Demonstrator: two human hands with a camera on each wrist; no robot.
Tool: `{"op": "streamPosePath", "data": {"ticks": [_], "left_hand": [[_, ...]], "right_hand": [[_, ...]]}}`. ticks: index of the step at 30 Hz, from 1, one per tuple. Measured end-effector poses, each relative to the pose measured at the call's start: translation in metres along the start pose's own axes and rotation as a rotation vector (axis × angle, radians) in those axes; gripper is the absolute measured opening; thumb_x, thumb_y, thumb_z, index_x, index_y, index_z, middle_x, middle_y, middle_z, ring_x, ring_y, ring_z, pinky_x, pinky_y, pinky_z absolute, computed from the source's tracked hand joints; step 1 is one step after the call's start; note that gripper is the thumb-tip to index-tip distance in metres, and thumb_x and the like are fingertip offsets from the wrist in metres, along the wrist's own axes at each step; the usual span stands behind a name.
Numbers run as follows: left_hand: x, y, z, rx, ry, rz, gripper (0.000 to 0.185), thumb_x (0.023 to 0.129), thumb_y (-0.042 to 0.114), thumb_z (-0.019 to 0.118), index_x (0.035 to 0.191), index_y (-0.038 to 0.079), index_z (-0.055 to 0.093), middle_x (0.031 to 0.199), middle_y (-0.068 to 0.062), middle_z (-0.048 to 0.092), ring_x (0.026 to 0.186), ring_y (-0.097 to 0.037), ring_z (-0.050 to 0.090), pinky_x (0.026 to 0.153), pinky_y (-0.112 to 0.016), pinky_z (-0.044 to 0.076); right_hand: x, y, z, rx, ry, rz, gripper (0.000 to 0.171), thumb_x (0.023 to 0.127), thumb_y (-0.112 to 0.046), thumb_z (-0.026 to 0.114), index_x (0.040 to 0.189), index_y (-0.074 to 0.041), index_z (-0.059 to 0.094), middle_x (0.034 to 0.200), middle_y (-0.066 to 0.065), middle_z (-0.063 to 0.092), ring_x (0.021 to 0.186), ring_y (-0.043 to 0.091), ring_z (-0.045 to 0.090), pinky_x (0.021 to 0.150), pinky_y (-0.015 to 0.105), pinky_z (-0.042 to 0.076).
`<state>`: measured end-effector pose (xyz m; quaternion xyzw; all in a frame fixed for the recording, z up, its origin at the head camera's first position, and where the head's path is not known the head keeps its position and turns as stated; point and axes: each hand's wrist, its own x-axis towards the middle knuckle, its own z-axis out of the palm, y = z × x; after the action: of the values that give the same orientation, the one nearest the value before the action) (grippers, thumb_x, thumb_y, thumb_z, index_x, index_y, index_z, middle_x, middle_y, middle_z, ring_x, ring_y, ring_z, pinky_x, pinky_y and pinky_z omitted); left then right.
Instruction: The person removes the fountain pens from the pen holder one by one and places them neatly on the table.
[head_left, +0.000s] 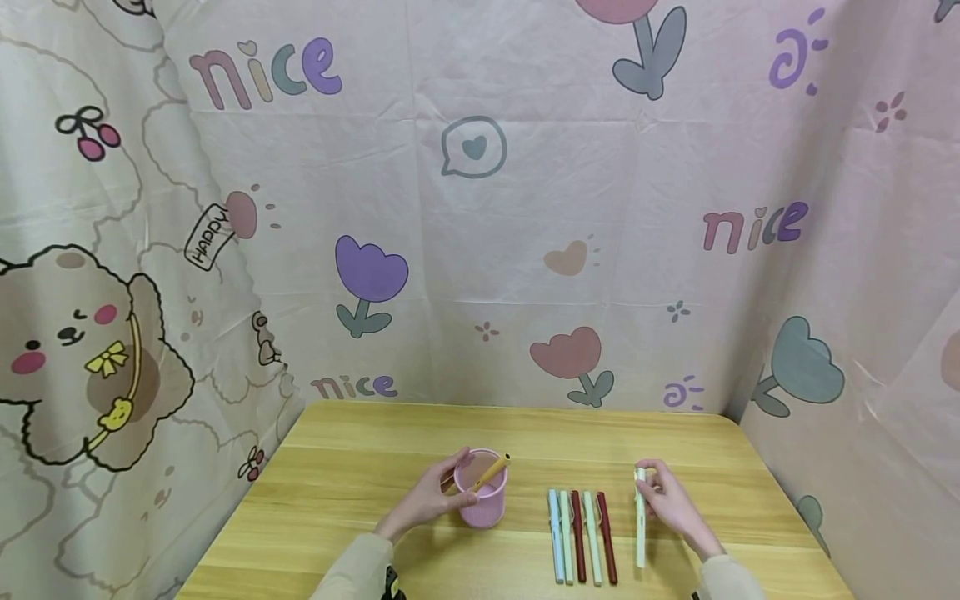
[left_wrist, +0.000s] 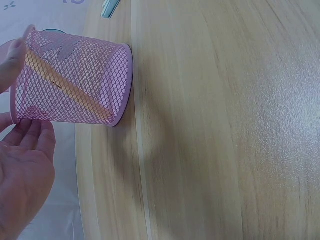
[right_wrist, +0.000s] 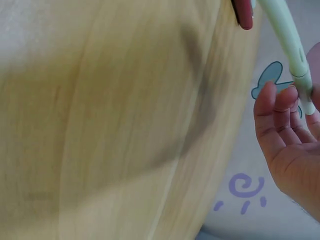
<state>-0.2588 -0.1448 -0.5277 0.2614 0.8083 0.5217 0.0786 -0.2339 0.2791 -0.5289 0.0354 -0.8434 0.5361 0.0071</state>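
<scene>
Head view. We list a wooden surface (head_left: pixel 360 467) set against a printed cartoon backdrop (head_left: pixel 480 208). Our left hand (head_left: pixel 435 497) rests its fingers against the rim of a pink mesh cup (head_left: pixel 482 502), which holds one yellow pen (head_left: pixel 491 472) leaning inside. To the right, five pens in a row (head_left: pixel 581 536): pale blue, pale green, dark red, pale green, dark red. Our right hand (head_left: pixel 667 496) pinches the far end of a sixth pale green pen (head_left: pixel 640 525), lying just beside the row.

Left wrist view. We note the cup (left_wrist: pixel 75 80) upright on the surface, the fingers (left_wrist: pixel 30 140) relaxed at its rim, not curled round it.

Right wrist view. The fingertips (right_wrist: pixel 280 100) close on the green pen (right_wrist: pixel 287 40).
</scene>
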Motion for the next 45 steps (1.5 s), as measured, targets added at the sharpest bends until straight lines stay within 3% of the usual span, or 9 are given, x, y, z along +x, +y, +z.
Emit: {"op": "streamPosePath", "data": {"ticks": [11,26,45], "left_hand": [[0.001,0.000,0.001,0.001,-0.001,0.003,0.090,0.089,0.017,0.075,0.153,-0.013,0.021,0.157,-0.034,0.032,0.145,-0.052,0.034,0.120,-0.057,0.031],[0.001,0.000,0.001,0.004,0.002,0.008,0.090,0.089,0.018,0.075,0.153,-0.013,0.021,0.156,-0.034,0.033,0.145,-0.052,0.035,0.119,-0.057,0.031],[0.002,-0.003,0.001,0.002,0.003,0.008,0.089,0.090,0.018,0.075,0.154,-0.013,0.021,0.156,-0.034,0.033,0.145,-0.051,0.035,0.120,-0.055,0.031]], "right_hand": [[0.001,0.005,0.010,-0.091,0.014,0.056,0.034,0.098,0.000,0.055,0.132,0.003,0.052,0.078,0.012,0.062,0.053,0.012,0.051,0.043,0.022,0.048],[0.003,0.015,0.018,-0.165,0.048,0.078,0.032,0.096,-0.001,0.059,0.125,0.011,0.054,0.080,0.009,0.063,0.053,0.014,0.053,0.042,0.023,0.048],[0.002,0.027,0.022,-0.161,0.023,0.072,0.025,0.092,0.001,0.063,0.115,0.011,0.057,0.077,0.007,0.061,0.051,0.013,0.052,0.039,0.022,0.048]]}}
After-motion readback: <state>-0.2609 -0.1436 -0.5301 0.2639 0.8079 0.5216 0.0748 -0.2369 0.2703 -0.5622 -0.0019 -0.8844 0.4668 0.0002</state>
